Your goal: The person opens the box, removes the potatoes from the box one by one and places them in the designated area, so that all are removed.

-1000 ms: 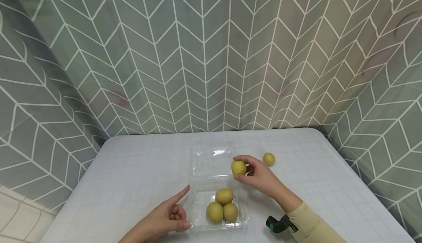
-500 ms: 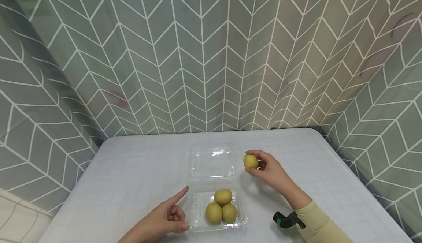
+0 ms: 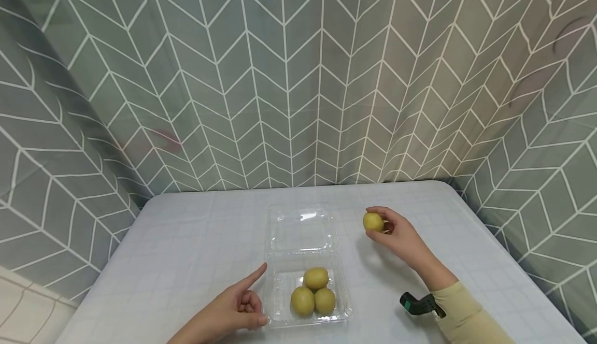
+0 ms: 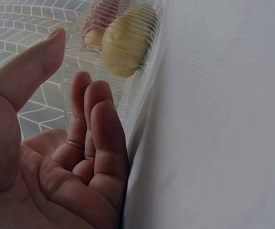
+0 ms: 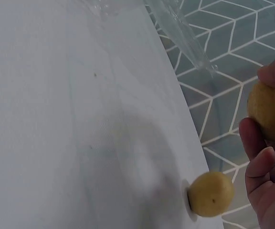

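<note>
My right hand (image 3: pixel 400 239) holds a round yellow fruit (image 3: pixel 372 221) between thumb and fingers, raised over the right part of the table. A second yellow fruit (image 5: pixel 211 194) lies on the table below that hand in the right wrist view; in the head view the hand hides it. A clear plastic clamshell box (image 3: pixel 343 295) stands open, with three yellow fruits (image 3: pixel 303 301) clustered in its base. Beside its left edge is my left hand (image 3: pixel 235 306), index finger extended, thumb tip at the near corner, the other fingers bent in loosely. It holds nothing.
The box's clear lid (image 3: pixel 300 230) lies folded back toward the far side. A white cloth covers the table (image 3: pixel 200 240), and a patterned curtain (image 3: pixel 298 100) hangs right behind its far edge. A black wrist device (image 3: pixel 417 303) sits at the right sleeve.
My right hand has moved right with the fruit, from beside the lid to over the table, now covering the loose fruit in the head view. My left hand and the box stay put.
</note>
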Demonstrator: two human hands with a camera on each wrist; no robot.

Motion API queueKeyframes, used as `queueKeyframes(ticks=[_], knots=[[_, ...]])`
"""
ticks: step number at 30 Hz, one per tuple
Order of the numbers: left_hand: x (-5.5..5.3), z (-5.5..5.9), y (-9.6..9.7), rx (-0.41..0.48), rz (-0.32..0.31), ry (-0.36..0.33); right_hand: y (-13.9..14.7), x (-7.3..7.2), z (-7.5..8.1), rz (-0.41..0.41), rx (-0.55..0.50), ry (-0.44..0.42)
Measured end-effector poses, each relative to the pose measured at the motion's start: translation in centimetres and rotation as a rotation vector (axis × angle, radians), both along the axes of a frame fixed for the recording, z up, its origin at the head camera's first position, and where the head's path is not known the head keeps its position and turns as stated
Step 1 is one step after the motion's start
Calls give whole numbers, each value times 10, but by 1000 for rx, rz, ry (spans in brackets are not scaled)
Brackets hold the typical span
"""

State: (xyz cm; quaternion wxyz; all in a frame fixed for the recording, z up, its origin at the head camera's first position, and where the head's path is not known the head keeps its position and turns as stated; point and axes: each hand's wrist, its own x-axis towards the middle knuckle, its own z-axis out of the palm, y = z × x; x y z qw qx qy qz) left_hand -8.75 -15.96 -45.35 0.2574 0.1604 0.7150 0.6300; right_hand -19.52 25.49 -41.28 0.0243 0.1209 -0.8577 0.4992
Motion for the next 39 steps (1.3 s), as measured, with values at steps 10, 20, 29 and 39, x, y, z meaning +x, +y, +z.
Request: queueKeyframes(ticks=[10,20,29,39], knots=[[0,-2,0,-3,0,2,23,-4,3,-61,41,-2],[-1,-1,-2,-17,-13,30,46,-8,0,-145,99,-20],[-2,-4,-2,-20,-18,35,64,-16,-13,-191,140,-10],[-1,-1,-2,1,-14,2,78,-19,-22,-213,184,-37]])
